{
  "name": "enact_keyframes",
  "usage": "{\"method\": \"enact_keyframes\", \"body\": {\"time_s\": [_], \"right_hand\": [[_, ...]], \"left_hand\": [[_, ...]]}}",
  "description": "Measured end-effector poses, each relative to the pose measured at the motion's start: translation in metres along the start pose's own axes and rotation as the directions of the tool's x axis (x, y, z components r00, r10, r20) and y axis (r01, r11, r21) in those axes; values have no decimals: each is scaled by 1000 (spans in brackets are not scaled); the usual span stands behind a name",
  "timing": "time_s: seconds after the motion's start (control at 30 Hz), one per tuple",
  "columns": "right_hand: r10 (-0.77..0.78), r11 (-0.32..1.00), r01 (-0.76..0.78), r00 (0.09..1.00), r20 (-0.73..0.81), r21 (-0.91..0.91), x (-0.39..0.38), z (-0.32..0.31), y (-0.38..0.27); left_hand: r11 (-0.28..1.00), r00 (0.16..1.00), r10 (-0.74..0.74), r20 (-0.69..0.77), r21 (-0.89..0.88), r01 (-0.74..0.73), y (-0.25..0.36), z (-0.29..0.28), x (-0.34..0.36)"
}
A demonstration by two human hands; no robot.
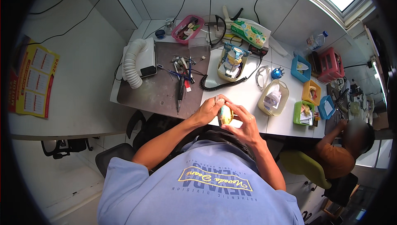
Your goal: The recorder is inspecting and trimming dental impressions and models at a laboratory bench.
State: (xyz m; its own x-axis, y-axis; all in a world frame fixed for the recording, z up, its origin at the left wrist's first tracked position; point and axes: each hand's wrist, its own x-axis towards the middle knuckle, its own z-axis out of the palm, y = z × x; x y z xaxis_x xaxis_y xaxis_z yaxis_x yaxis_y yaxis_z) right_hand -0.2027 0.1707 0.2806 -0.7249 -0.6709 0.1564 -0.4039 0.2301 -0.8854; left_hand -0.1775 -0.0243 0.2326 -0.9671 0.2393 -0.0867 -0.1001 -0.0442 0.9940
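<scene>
Held piece is flashing yellow and teal; green-and-yellow patterned tissue pack is popping right of the brownish mat.

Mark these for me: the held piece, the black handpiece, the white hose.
Held piece (226,115): head view, on its yellow face.
Black handpiece (180,89): head view, on the middle of its body.
White hose (132,61): head view, midway along its ribbed curve.

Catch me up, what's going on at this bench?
The person's left hand and right hand together hold a small yellowish object near the bench's front edge; what it is, I can't tell. A black pen-shaped tool lies on the dark mat, out of hand. Off to the right, another person sits working.
</scene>
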Motion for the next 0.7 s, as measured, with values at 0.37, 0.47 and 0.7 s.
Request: {"method": "enact_keyframes", "body": {"time_s": [0.37,0.47,0.7], "right_hand": [[5,999,-21,950,313,49,26,24,3],[-23,999,33,928,372,-20,34,40,17],[90,945,-39,985,144,-325,32,48,81]], "left_hand": [[337,949,-209,235,-894,295,-22,-12,-39],[423,936,-344,71,-878,222,-32,-17,-52],[520,786,-609,-102,-800,299,-74,-17,-42]]}}
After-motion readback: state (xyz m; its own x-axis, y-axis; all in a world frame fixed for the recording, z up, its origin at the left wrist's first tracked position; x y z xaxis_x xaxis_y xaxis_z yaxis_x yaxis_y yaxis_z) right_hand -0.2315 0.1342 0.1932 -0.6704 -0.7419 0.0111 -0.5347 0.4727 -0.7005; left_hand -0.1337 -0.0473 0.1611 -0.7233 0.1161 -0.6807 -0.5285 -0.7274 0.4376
